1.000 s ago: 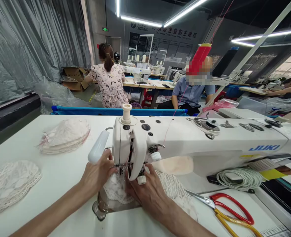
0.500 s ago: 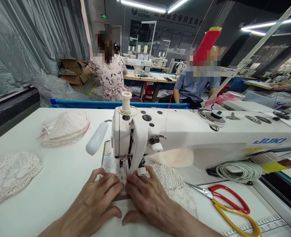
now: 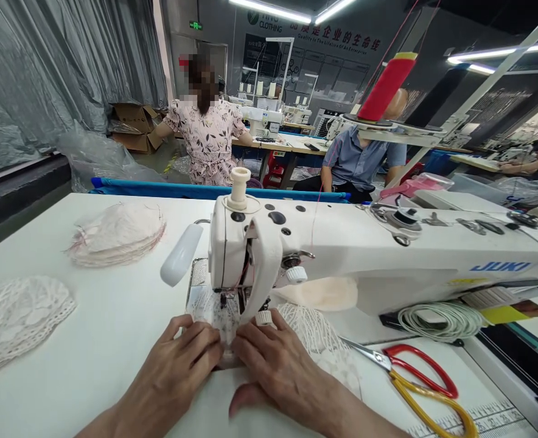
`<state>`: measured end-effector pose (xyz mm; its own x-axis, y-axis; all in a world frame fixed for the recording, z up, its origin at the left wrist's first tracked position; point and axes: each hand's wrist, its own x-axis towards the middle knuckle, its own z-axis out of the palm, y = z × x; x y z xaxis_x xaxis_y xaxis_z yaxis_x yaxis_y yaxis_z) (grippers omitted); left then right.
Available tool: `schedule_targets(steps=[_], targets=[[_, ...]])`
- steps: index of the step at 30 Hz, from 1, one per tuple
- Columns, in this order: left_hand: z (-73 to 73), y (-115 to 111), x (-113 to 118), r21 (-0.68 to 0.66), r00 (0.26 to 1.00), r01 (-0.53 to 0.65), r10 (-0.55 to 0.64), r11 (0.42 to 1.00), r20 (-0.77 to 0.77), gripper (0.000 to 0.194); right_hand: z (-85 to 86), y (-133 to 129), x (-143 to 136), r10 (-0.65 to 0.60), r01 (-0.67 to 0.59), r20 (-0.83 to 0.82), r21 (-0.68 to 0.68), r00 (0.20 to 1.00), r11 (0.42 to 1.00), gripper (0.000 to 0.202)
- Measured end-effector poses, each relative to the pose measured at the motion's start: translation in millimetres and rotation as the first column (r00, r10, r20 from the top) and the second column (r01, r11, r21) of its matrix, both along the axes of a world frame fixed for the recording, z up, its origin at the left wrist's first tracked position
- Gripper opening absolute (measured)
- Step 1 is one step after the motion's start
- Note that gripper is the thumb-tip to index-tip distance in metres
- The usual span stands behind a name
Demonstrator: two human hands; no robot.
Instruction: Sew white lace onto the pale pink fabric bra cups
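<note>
A piece of white lace fabric (image 3: 226, 319) lies under the presser foot of a white sewing machine (image 3: 351, 243). On the left of the needle, my left hand (image 3: 180, 359) bends its fingers down onto the lace. My right hand (image 3: 278, 368) grips the fabric from the other side, close under the machine head, its thumb stretched toward me. Both sets of fingertips are partly hidden. Beside my right hand, more lace with stringy threads (image 3: 312, 331) and a pale beige cup-shaped piece (image 3: 326, 293) lie on the machine bed.
Scissors (image 3: 383, 360) with red and yellow handles lie at right, near a coil of pale cord (image 3: 437, 321). Stacked pale cups (image 3: 116, 237) and a lace stack (image 3: 20, 322) sit at left. A red thread cone (image 3: 387, 88) stands above; two people are beyond the table.
The view has shifted slightly. My left thumb has tucked in out of sight beneath the hand. My right thumb has moved a little, while both hands stay on the lace.
</note>
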<state>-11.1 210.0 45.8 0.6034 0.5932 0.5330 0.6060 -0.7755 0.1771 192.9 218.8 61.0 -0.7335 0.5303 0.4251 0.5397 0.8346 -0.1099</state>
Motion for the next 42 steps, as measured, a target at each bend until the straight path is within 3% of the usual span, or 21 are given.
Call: schedule_targets(steps=[4,13,19,24,30,36,42], targets=[[0.1,-0.5,0.3,0.059,1.0,-0.004,0.004,0.998,-0.011,0.034,0.4,-0.7,1.0,-0.004,0.005,0.059,-0.017,0.998,1.0,0.02],[-19.8,-2.3,-2.5,0.093,0.997,-0.006,0.013,0.996,-0.082,0.026,7.4,-0.4,2.3,0.065,-0.061,0.112,-0.038,0.992,0.997,0.025],[-15.0,-3.2,0.5,0.072,0.994,-0.015,0.022,0.997,-0.103,0.025,9.2,-1.4,2.0,0.068,-0.064,0.133,-0.034,0.989,0.997,0.023],[-7.1,-0.1,3.1,0.091,0.996,-0.041,0.048,0.995,-0.073,0.03,7.5,-1.1,-0.1,-0.045,0.046,0.026,-0.014,0.999,0.999,0.035],[-8.3,11.6,1.6,0.09,0.995,-0.079,0.084,0.993,-0.053,0.028,-10.9,9.2,0.2,-0.134,0.14,-0.094,0.054,0.986,0.989,0.056],[-12.6,21.4,-2.1,0.107,0.988,-0.127,0.136,0.986,-0.076,0.03,-21.5,16.0,-1.1,-0.183,0.189,-0.074,0.09,0.98,0.978,0.062],[-12.8,19.0,-1.5,0.143,0.984,-0.132,0.147,0.981,-0.098,0.027,-19.0,11.9,-3.5,-0.173,0.177,-0.055,0.08,0.983,0.981,0.061]])
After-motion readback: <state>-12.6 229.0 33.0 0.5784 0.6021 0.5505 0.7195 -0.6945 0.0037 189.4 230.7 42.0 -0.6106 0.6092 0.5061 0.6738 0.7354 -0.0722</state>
